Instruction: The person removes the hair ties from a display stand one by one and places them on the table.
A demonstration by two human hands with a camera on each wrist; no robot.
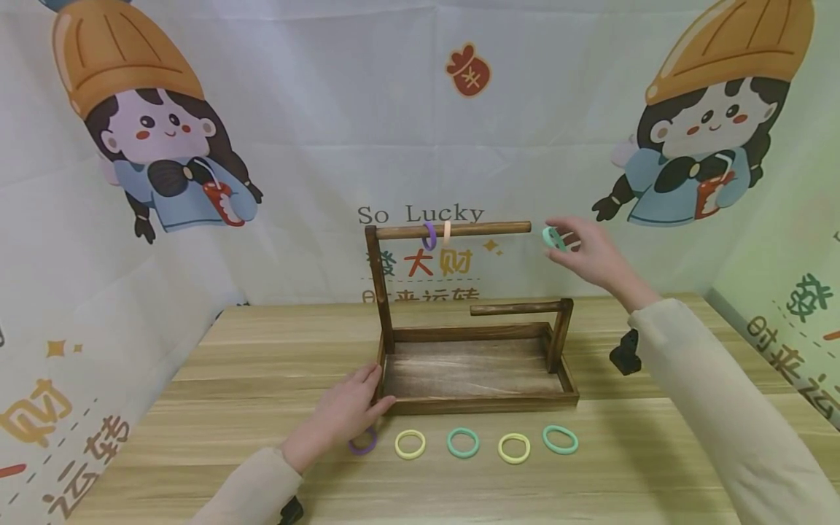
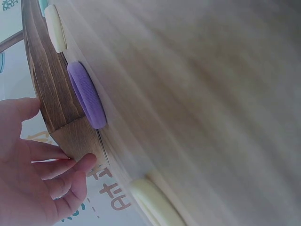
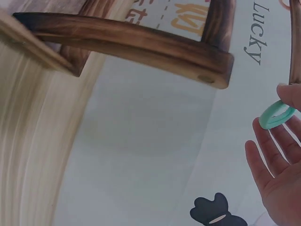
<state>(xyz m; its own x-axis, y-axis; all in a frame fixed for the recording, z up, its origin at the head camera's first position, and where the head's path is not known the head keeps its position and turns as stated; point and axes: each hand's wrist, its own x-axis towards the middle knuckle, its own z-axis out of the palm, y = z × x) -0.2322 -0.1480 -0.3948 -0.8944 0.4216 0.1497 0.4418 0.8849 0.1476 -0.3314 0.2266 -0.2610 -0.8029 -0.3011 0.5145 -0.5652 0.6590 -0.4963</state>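
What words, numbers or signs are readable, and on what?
"So Lucky": back panel.
"發大财": same panel, 發 partly behind rack.
"时来运转": below that, bottoms hidden.
"财", "运转": left panel.
"發", "时来运": right panel.
Red pouch print: sign unclear.

Cream long sleeves (image 1: 725, 408); black wrist-worn devices (image 1: 626, 353).

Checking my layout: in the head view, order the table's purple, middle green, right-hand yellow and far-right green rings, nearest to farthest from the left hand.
1. Purple ring: left end, by the left hand
2. Middle green ring: row's centre
3. Right-hand yellow ring: right of centre
4. Far-right green ring: right end
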